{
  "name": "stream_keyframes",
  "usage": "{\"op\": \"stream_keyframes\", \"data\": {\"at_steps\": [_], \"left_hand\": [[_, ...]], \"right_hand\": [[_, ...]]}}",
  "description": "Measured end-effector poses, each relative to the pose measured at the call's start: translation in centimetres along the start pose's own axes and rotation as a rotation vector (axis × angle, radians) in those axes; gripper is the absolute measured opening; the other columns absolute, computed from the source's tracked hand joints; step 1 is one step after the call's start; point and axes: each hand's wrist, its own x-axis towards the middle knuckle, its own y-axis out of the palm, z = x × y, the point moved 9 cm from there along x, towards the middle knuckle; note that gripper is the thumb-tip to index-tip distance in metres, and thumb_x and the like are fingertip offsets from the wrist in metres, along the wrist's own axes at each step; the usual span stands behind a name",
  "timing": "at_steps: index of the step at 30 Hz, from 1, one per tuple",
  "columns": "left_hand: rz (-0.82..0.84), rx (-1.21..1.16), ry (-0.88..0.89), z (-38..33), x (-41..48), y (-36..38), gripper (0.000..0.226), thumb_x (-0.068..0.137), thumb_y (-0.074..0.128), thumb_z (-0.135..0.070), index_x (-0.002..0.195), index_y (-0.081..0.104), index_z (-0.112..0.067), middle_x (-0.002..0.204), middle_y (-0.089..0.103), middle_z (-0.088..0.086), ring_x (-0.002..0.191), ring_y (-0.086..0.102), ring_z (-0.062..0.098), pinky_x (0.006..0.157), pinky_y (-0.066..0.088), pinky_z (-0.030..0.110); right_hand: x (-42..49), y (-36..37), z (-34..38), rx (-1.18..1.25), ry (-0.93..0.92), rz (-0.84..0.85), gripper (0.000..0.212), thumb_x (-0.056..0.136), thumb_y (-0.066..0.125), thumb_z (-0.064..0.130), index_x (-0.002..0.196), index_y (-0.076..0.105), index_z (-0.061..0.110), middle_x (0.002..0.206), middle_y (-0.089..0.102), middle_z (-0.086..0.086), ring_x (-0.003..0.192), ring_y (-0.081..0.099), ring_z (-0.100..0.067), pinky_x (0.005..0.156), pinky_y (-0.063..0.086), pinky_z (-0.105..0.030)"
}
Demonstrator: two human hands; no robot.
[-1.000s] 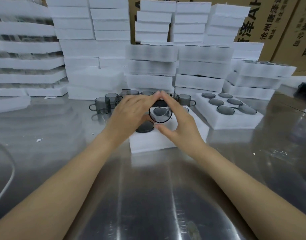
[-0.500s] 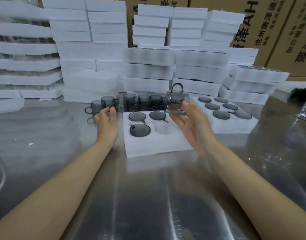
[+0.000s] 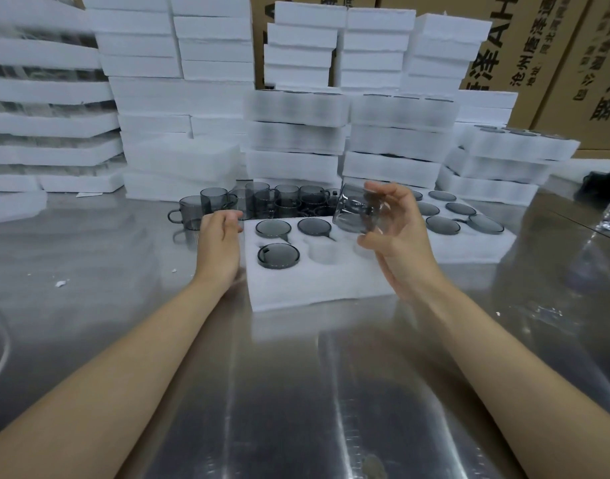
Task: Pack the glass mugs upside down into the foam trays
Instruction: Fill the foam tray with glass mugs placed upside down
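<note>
Stainless-steel tabletop (image 3: 296, 375): white six-pocket foam tray (image 3: 313, 285) holds three inverted smoky glass mugs (image 3: 278, 255), three pockets empty; right hand (image 3: 400, 233) grip pinches a fourth mug (image 3: 357, 210) at the tray's 1 o'clock; left hand (image 3: 220, 236) grip indeterminate.

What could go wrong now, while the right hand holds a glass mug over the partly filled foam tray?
1. The right hand holds the mug tilted between thumb and fingers; it might slip and hit the packed mugs in the foam tray.
2. The left hand is close to the loose mugs on the steel table; it could knock one over.
</note>
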Motion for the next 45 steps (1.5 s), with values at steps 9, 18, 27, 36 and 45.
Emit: {"op": "stream_keyframes", "data": {"at_steps": [9,18,27,36,45], "left_hand": [[-0.034,-0.006,0.077,-1.3,-0.5,-0.4,0.031,0.103,0.034,-0.014,0.104,0.064,-0.005,0.108,0.048,0.003,0.088,0.056,0.010,0.097,0.045,0.038],[-0.025,0.001,0.077,-1.0,-0.3,-0.3,0.031,0.103,0.036,-0.014,0.103,0.065,-0.005,0.106,0.048,0.003,0.096,0.055,0.017,0.099,0.043,0.039],[-0.019,0.029,0.070,-0.9,-0.3,-0.3,0.032,0.104,0.035,-0.018,0.103,0.065,-0.008,0.110,0.049,0.002,0.099,0.054,0.014,0.093,0.040,0.024],[-0.026,0.051,0.085,-0.7,-0.1,-0.1,0.031,0.103,0.036,-0.015,0.104,0.066,-0.007,0.107,0.049,0.002,0.095,0.050,0.010,0.086,0.036,0.019],[-0.052,0.074,0.101,-0.8,0.0,-0.4,0.031,0.102,0.036,-0.013,0.102,0.066,-0.006,0.109,0.052,0.006,0.099,0.049,0.011,0.086,0.034,0.016]], "right_hand": [[-1.4,2.7,-2.4,0.632,0.498,0.128,0.032,0.083,0.062,0.020,0.103,0.070,-0.003,0.108,0.069,-0.020,0.104,0.066,-0.036,0.090,0.055,-0.038],[-2.1,2.3,-3.2,0.683,0.690,0.061,0.056,0.086,0.046,0.036,0.106,0.067,-0.012,0.093,0.068,-0.020,0.075,0.071,-0.025,0.062,0.058,-0.028],[-0.2,-0.4,-0.8,0.072,0.223,-0.084,0.028,0.090,0.062,0.012,0.117,0.060,0.019,0.104,0.065,-0.005,0.090,0.065,-0.017,0.095,0.051,-0.036],[-2.2,2.0,-0.5,-0.872,-0.146,-0.028,0.025,0.068,0.079,0.048,0.078,0.068,0.028,0.103,0.051,0.017,0.096,0.054,-0.002,0.070,0.046,-0.021],[-2.2,3.0,-0.9,-1.155,-0.017,0.107,0.064,0.081,0.053,0.062,0.138,0.043,0.036,0.120,0.060,0.013,0.111,0.052,-0.009,0.095,0.041,-0.032]]}}
